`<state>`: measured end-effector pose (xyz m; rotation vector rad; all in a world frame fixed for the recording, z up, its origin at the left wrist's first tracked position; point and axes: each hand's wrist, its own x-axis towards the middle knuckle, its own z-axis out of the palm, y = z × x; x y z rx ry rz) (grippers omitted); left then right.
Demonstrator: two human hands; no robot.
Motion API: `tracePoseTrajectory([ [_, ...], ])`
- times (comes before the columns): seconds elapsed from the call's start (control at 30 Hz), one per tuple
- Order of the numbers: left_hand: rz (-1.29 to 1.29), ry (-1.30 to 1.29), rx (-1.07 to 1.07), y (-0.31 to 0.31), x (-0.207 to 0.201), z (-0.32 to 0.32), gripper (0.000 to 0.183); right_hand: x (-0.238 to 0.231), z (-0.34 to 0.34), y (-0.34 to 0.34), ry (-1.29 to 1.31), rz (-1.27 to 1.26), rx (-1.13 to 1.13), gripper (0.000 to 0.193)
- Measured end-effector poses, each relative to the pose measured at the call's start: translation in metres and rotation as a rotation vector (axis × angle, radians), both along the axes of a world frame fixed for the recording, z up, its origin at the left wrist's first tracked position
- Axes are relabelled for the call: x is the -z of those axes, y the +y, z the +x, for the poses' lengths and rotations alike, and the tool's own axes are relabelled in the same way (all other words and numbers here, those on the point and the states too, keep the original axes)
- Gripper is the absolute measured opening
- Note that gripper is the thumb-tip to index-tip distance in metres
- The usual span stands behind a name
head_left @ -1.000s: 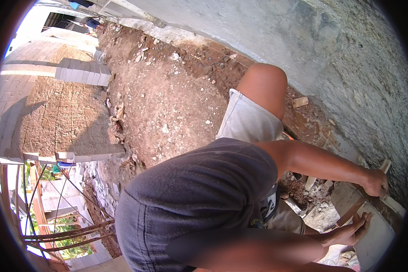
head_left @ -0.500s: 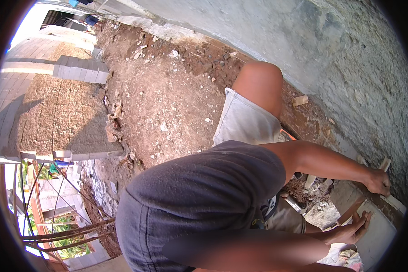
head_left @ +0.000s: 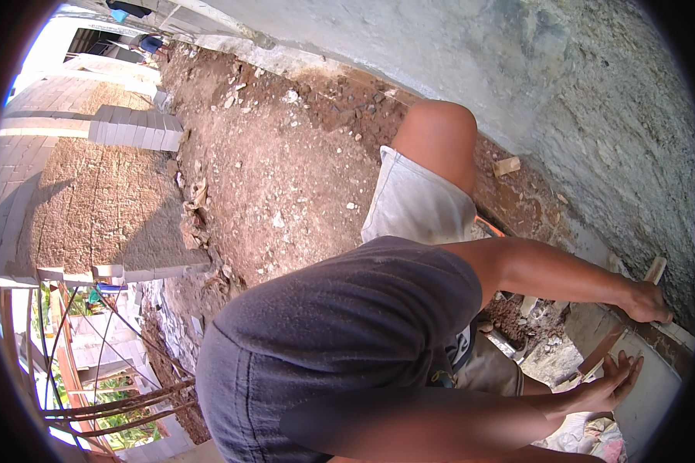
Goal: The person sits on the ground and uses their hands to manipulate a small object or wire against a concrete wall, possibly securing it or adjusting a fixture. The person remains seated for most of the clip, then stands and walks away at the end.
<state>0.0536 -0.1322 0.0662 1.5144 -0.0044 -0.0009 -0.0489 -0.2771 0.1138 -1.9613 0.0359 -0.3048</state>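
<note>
My left hand (head_left: 647,302) reaches out at the right, its fingers closed and pressed down by a pale narrow strip (head_left: 678,335) along the edge of a brownish board (head_left: 650,339). What those fingers hold, if anything, is hidden. My right hand (head_left: 615,383) is open below it, fingers apart, in front of a smooth grey panel (head_left: 653,392). Close to these fingers slants a reddish-brown strip (head_left: 601,353). Above my left hand a short pale piece of wood (head_left: 656,269) sticks up by the wall.
A rough grey wall (head_left: 517,69) runs along the upper right. Stony bare soil (head_left: 286,177) spreads beside my bent knee. A small wood offcut (head_left: 506,166) lies at the wall's foot. Pale block walls (head_left: 135,127) and dark rods (head_left: 123,409) stand at left. Someone (head_left: 150,44) is far off.
My left fingers have shifted slightly down and outward along the strip. My right hand has turned, and its fingers have spread apart. The whole view has tilted a little.
</note>
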Motion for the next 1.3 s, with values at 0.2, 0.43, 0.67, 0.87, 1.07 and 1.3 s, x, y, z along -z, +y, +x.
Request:
tracePoseTrajectory([
  [0.2,0.289,-0.169,0.073,-0.004,-0.004,0.017,0.061,-0.009,0.02,0.012,0.09,-0.127,-0.076,0.056],
  [0.43,0.434,-0.102,0.18,0.002,-0.019,0.011,0.059,-0.004,0.03,0.012,0.076,-0.175,-0.009,0.057],
  [0.67,0.403,-0.047,0.244,0.008,-0.034,-0.004,0.057,-0.01,0.016,0.024,0.08,-0.183,0.128,0.049],
  [0.87,0.359,-0.007,0.246,-0.001,-0.027,0.005,0.052,0.007,0.024,0.01,-0.126,-0.13,0.048,0.042],
  [1.07,0.587,-0.148,0.162,-0.029,0.017,0.04,0.042,0.038,0.016,-0.021,-0.079,-0.086,-0.095,0.037],
  [1.3,-0.588,-0.083,-0.118,-0.01,0.034,-0.012,0.015,0.059,0.037,0.004,-0.207,0.074,-0.114,0.032],
])
